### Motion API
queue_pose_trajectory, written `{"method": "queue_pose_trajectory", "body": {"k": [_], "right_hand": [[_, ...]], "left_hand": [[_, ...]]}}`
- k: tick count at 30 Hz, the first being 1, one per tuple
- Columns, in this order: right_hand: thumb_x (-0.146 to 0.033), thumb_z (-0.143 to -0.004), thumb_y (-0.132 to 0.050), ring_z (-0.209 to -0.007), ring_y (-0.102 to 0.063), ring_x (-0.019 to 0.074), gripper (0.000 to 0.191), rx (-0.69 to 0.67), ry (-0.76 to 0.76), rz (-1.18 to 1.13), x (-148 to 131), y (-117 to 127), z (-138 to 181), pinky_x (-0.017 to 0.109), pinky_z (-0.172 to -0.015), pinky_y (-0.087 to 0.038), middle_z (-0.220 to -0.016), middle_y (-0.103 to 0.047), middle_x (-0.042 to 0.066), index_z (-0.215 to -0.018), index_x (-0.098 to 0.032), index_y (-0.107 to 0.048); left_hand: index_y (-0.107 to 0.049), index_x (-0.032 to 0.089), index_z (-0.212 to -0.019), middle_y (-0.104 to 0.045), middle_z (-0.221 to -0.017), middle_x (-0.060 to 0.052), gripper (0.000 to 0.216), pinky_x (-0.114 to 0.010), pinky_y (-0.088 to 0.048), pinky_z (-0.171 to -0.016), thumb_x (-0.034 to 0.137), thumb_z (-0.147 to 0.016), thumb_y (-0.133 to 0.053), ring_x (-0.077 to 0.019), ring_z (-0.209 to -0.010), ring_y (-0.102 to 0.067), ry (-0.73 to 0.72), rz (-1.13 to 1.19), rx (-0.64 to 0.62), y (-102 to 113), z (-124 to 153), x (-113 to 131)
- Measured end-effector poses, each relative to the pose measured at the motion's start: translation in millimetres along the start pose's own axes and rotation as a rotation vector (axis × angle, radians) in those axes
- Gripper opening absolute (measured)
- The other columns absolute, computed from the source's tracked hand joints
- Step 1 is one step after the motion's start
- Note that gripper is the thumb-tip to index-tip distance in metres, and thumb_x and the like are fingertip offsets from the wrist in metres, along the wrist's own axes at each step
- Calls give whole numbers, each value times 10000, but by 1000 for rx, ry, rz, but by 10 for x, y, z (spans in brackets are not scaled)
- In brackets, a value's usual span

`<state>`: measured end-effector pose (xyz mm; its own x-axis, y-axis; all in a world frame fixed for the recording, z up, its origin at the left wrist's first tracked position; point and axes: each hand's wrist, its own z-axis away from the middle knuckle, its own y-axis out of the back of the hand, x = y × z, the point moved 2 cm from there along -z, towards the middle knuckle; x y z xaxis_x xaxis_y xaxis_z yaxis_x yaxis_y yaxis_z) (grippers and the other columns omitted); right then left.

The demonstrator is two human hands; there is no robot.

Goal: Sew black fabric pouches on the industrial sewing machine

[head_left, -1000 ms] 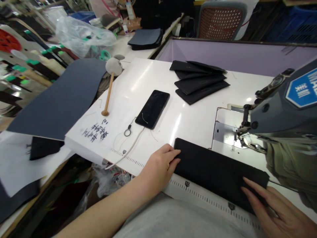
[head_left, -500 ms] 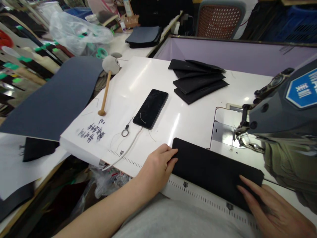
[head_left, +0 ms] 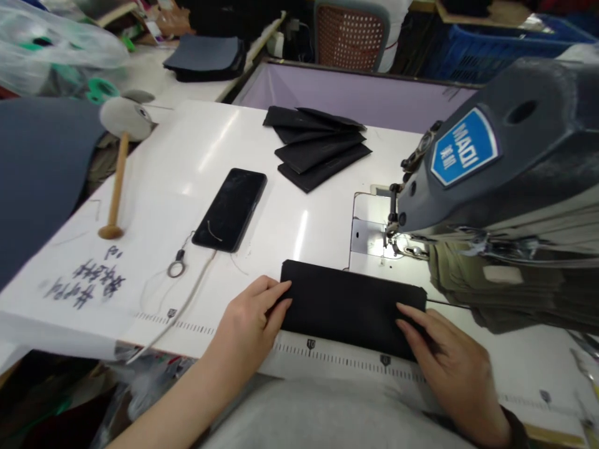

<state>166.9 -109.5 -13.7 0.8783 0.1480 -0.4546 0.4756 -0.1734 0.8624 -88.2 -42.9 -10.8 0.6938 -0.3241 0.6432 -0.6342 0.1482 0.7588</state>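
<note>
A flat black rectangular fabric piece lies at the front edge of the white sewing table, just above the printed ruler. My left hand pinches its left end between thumb and fingers. At the opposite end, my right hand grips the right edge, thumb and forefinger on the top face and the other fingers hidden. Behind and to the right stands the sewing machine, its needle area apart from the fabric.
Folded black pieces are fanned out at the back. A phone with a cable, a ring strap and a wooden-handled mallet lie on the left. Stacked olive fabric sits under the machine arm. A blue crate stands behind.
The camera view has turned to the right, so the table's things sit further left and more of the machine shows. Both hands keep hold of the black fabric piece.
</note>
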Motion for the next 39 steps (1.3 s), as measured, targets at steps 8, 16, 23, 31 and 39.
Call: {"method": "queue_pose_trajectory", "body": {"k": [8, 16, 23, 31, 39], "right_hand": [[-225, -861, -462, -687, -573, 146, 206, -12, -37, -49, 12, -15, -3, 243, -624, -457, -789, -607, 42, -1011, -145, -578], [-235, -860, -453, -726, -581, 163, 209, -20, -64, -52, 7, -19, -36, 266, -657, -471, -815, -615, 57, -990, -148, -590], [-256, -850, -445, -769, -589, 183, 221, -54, -147, -63, 22, -10, -65, 295, -698, -484, -845, -631, 54, -976, -176, -608], [-252, -833, -464, -730, -593, 168, 221, -81, -217, -116, 13, 12, -102, 266, -672, -483, -808, -638, 47, -949, -162, -630], [-283, -836, -446, -796, -617, 190, 233, -120, -334, -218, 58, 54, -198, 294, -710, -498, -860, -666, 24, -874, -198, -660]], "left_hand": [[-602, 159, -936, -592, -783, -18, 234, -203, -505, -607, 230, -831, -405, -115, -665, -583, -29, -39, -3, 11, -29, 13], [-604, 165, -942, -594, -790, -12, 241, -205, -511, -621, 259, -837, -409, -122, -669, -590, -37, -85, -3, 11, -11, -15], [-597, 178, -955, -594, -804, -8, 237, -200, -507, -598, 278, -841, -415, -122, -662, -589, -57, -109, -5, 6, -14, -34], [-594, 168, -952, -592, -816, -13, 237, -190, -504, -601, 283, -846, -416, -119, -677, -592, -83, -117, -5, 13, -32, -18], [-621, 168, -886, -592, -755, -17, 311, -236, -500, -613, 363, -856, -380, -134, -648, -585, -48, -160, -33, -8, -72, -27]]}}
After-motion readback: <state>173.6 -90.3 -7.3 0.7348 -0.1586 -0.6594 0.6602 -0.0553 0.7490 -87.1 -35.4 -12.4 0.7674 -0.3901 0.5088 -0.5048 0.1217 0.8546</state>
